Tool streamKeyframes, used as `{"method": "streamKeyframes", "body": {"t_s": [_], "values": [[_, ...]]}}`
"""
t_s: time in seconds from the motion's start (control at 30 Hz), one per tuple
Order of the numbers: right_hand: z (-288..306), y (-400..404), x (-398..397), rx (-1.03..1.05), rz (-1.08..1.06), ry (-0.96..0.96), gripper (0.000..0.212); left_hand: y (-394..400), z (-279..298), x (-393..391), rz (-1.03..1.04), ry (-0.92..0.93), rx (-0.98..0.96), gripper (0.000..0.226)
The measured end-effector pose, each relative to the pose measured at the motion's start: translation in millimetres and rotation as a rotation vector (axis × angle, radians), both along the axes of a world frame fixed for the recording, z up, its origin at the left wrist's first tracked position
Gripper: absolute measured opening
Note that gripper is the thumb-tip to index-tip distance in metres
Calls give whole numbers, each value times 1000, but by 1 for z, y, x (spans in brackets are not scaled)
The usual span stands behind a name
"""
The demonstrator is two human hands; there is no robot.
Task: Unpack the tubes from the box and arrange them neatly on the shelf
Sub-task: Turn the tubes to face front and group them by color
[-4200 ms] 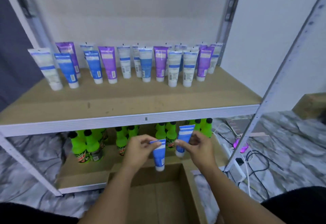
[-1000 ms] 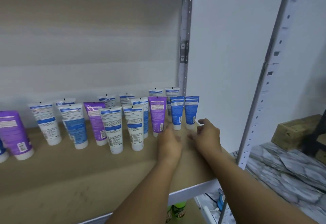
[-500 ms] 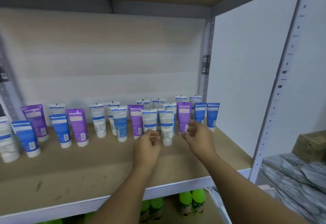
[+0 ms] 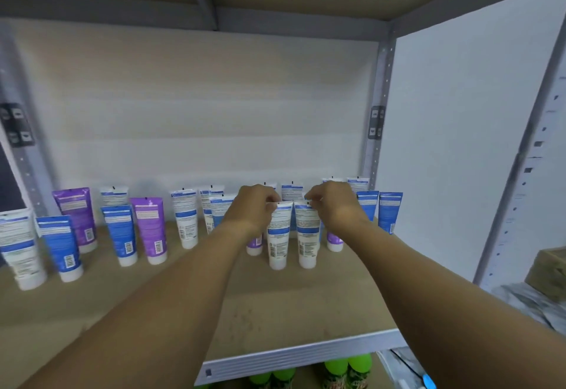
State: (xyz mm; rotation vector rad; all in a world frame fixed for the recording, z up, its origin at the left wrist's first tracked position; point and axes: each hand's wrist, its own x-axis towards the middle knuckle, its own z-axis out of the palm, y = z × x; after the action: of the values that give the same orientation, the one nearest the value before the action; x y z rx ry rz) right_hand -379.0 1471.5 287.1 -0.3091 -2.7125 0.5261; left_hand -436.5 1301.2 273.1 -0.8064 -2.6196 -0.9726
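Since half a second ago our hands have risen from shelf level to the crimped tops of two white tubes.

Our left hand (image 4: 254, 204) pinches the top of the left white plastic tube with the blue band (image 4: 278, 235); our right hand (image 4: 332, 203) pinches the top of its matching neighbour (image 4: 307, 235). Both tubes stand cap-down, just beside each other, slightly ahead of the row of white, blue and purple tubes (image 4: 122, 232) along the back of the tan wooden shelf (image 4: 275, 306). Open board lies between them and the grey metal front edge (image 4: 300, 355); the white side panel (image 4: 453, 143) closes the right. The tubes stand where they stood before. Green bottles (image 4: 346, 367) show below.
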Motion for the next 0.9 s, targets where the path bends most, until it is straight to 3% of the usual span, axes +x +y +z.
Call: {"method": "streamKeyframes", "body": {"t_s": [0.53, 0.7, 0.8, 0.9], "values": [[7, 3, -2, -61, 53, 29, 21, -11, 11, -7, -110, -25, -39, 26], [11, -1, -1, -76, -29, 113, 24, -2, 20, -2, 134, 89, 65, 24], [12, -8, -5, -52, -178, 76, 43, 10, 28, 7, 314, -30, -17, 45], [9, -17, -7, -66, -234, 16, 52, 19, 28, 11, 316, -131, -15, 56]]}}
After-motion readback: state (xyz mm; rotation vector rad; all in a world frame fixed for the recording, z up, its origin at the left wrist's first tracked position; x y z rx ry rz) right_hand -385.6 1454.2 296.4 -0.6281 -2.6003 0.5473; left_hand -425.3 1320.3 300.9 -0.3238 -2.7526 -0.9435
